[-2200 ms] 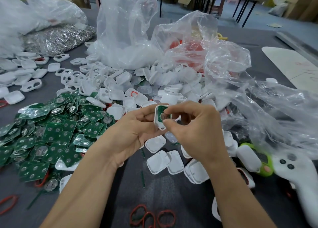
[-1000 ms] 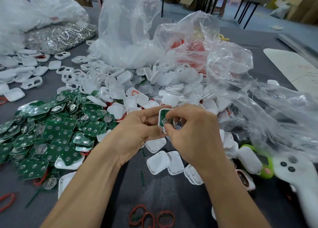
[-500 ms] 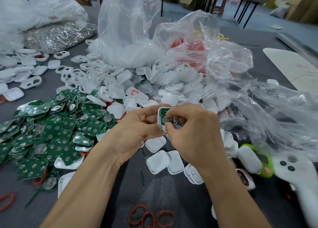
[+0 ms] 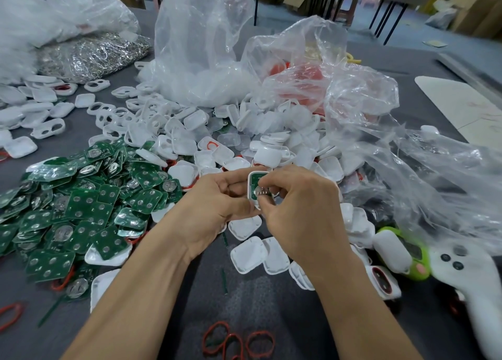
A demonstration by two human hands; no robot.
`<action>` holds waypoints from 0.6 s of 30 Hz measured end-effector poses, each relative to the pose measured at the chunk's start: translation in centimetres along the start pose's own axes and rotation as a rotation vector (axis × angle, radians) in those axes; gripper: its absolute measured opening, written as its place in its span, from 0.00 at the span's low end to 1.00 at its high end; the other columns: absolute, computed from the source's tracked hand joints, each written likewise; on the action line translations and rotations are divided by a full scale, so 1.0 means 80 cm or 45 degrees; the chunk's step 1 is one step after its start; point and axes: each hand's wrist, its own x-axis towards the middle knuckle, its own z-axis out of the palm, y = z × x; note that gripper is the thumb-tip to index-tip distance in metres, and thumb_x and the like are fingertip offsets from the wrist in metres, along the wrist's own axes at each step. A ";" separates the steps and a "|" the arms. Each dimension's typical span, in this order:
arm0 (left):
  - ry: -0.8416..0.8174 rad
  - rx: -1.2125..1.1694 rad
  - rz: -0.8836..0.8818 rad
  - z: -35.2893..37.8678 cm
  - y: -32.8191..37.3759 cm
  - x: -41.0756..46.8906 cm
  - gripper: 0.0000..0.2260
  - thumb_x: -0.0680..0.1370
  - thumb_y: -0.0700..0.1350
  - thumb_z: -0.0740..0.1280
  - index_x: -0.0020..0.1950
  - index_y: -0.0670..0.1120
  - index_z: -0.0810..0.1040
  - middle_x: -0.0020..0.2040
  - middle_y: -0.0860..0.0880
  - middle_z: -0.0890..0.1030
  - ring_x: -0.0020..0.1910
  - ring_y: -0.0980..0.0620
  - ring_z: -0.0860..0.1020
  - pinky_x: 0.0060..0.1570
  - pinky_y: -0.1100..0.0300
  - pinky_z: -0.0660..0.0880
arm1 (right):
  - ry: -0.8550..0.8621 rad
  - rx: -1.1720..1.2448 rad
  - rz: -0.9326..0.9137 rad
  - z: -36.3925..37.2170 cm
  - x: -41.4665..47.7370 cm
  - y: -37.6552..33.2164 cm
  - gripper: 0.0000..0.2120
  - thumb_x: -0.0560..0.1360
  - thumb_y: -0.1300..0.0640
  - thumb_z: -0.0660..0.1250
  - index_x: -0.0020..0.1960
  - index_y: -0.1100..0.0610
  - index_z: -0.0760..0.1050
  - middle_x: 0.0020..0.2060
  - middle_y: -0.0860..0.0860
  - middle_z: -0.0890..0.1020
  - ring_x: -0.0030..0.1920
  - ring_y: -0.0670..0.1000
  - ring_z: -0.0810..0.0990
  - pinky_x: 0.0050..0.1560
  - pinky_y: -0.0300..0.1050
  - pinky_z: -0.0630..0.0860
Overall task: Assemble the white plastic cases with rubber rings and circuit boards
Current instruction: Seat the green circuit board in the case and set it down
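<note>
Above the middle of the counter (image 4: pixel 252 294), the left hand (image 4: pixel 214 204) pinches a white case (image 4: pixel 250 188) in its grip. The right hand (image 4: pixel 304 218) closes its grip on the same case, over the green circuit board (image 4: pixel 254 181) seated inside. 3 red rubber rings (image 4: pixel 237 343) lie at the near edge.

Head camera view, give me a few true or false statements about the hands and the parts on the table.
1. The left hand and right hand both hold one white case with a green circuit board in it. True.
2. The pile of loose circuit boards lies right of the hands. False: it lies to their left.
3. Three red rubber rings lie on the table between the forearms. True.
4. The white controller lies at the far left. False: it is at the lower right.
</note>
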 end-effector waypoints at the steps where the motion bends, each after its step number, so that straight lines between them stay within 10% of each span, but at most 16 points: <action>1: 0.001 0.000 0.000 0.000 0.000 0.000 0.26 0.75 0.20 0.63 0.68 0.39 0.79 0.58 0.37 0.85 0.54 0.45 0.84 0.58 0.55 0.81 | 0.000 0.034 0.006 0.000 0.001 0.001 0.07 0.67 0.63 0.79 0.42 0.54 0.86 0.36 0.49 0.84 0.36 0.52 0.81 0.40 0.50 0.81; 18: 0.173 -0.055 -0.066 0.002 0.001 0.003 0.13 0.78 0.29 0.66 0.56 0.41 0.86 0.53 0.39 0.87 0.46 0.49 0.86 0.40 0.61 0.83 | -0.048 0.740 0.406 -0.006 0.014 0.029 0.07 0.69 0.60 0.77 0.42 0.48 0.88 0.36 0.40 0.87 0.37 0.41 0.85 0.38 0.33 0.78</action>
